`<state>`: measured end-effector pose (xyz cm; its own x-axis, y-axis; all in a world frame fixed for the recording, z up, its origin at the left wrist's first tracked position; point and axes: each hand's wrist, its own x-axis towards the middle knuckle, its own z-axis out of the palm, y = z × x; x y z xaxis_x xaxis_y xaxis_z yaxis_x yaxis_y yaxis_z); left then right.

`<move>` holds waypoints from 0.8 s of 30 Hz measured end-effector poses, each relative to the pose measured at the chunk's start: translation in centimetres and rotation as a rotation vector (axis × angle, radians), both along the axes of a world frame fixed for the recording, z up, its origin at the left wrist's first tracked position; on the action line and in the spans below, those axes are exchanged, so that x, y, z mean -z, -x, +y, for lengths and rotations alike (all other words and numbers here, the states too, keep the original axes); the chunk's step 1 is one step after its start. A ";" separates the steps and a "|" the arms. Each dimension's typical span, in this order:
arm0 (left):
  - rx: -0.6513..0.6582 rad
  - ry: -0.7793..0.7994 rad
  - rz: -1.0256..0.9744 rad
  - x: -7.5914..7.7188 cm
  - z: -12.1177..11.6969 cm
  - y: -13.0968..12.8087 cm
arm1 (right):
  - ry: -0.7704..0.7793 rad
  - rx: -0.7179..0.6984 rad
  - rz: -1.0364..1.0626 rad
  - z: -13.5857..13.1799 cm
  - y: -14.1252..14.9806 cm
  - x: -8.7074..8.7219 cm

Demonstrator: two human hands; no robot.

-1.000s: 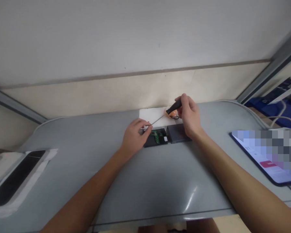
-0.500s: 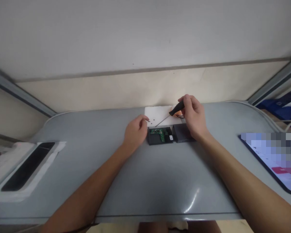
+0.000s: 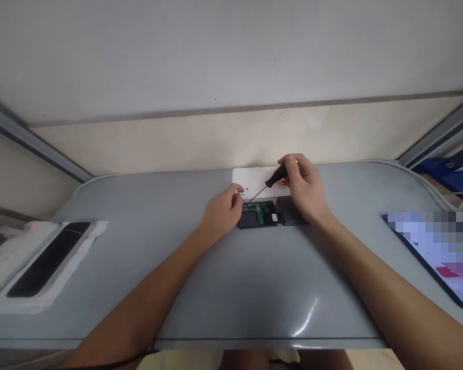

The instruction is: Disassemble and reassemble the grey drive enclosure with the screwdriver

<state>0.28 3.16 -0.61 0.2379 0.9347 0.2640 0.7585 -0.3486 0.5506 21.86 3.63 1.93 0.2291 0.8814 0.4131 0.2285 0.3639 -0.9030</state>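
Above the grey table (image 3: 231, 288), the handle of a screwdriver (image 3: 276, 176) is gripped by the right hand (image 3: 304, 189); whether anything is pinched by the left hand (image 3: 223, 210) cannot be told. An open black case (image 3: 249, 221) is placed between them, and the tool's tip is directed at its green circuit board (image 3: 260, 212).

The right hand (image 3: 304, 187) partly hid the orange object (image 3: 283, 181), the right edge cut the lit screen (image 3: 434, 249), and the dark specks (image 3: 247, 189) on the paper (image 3: 256, 177) were too small to identify.
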 end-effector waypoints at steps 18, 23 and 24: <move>0.121 0.012 -0.043 0.4 0.3 0.2 | -0.023 -0.035 -0.084 -0.7 0.5 -0.4; 0.147 -0.008 -0.055 0.6 0.5 0.2 | -0.030 -0.147 -0.098 -1.0 2.1 -2.0; 0.150 -0.008 -0.055 0.6 0.5 0.2 | -0.032 -0.176 -0.108 -0.9 2.6 -2.5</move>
